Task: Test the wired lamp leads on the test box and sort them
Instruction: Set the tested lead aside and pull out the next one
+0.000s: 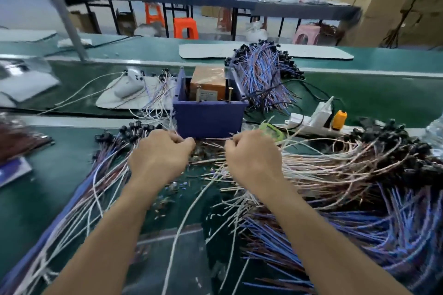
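Two heaps of wired leads flank the work spot on the green table (pixel 48 199). The left heap (pixel 91 187) fans out with its black sockets at the far end, probably the side already sorted. The left hand (pixel 160 153) is curled, pinching one end of a single lead (pixel 211 138) that is drawn taut just in front of the blue test box (pixel 208 115), likely to bring it up to the box's upright brass pins (pixel 230 94). The right hand (pixel 254 158) pinches the other end. The right heap (pixel 359 175) lies within easy reach, seemingly the supply awaiting testing.
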Demonstrator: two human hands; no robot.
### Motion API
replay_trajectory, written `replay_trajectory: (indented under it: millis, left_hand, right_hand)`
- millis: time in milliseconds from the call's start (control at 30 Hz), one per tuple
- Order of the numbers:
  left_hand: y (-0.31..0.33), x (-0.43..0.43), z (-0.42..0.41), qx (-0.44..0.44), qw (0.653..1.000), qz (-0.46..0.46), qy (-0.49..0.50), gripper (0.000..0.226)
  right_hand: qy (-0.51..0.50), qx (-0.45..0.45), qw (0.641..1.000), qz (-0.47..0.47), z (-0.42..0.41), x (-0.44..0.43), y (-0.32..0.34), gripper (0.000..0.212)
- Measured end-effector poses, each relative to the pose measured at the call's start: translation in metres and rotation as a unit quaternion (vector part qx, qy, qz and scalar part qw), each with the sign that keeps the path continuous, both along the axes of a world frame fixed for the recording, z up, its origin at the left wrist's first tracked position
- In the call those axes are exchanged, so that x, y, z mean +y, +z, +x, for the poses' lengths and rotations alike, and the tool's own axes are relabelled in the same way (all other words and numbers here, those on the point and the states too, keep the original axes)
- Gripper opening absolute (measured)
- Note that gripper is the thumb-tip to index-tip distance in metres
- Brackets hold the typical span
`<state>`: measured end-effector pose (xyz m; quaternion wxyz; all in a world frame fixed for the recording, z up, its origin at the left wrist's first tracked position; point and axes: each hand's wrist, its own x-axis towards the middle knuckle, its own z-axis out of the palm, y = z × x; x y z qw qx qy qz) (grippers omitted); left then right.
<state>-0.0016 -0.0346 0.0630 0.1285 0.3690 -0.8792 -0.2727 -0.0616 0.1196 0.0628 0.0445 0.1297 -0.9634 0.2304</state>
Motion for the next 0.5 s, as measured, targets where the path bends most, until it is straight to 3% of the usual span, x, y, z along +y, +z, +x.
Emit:
replay_trajectory:
  millis: [133,267,333,433,500]
  left_hand:
    - [-0.008,-0.056,0.028,0.023,0.995,-0.028,0.098,0.035]
    - [-0.016,-0.091,0.040,0.031,0.982,-0.072,0.169,0.017]
    - [-0.027,-0.092,0.039,0.060,0.982,-0.088,0.153,0.013]
    - [-0.046,-0.082,0.036,0.102,0.979,-0.155,0.083,0.011]
    - [-0.054,-0.078,0.032,0.091,0.973,-0.210,0.034,0.014]
  right_hand:
    - [-0.043,0.073,0.995,-0.055,0.004,-0.025,-0.010,0.013]
    - [0.049,0.178,0.977,-0.102,0.015,-0.050,-0.017,0.014]
    - [0.081,0.173,0.981,-0.038,0.019,-0.063,-0.018,0.018]
    - [0.130,0.140,0.966,0.177,0.024,-0.078,-0.011,0.026]
    - [0.165,0.098,0.954,0.231,0.030,-0.089,-0.005,0.019]
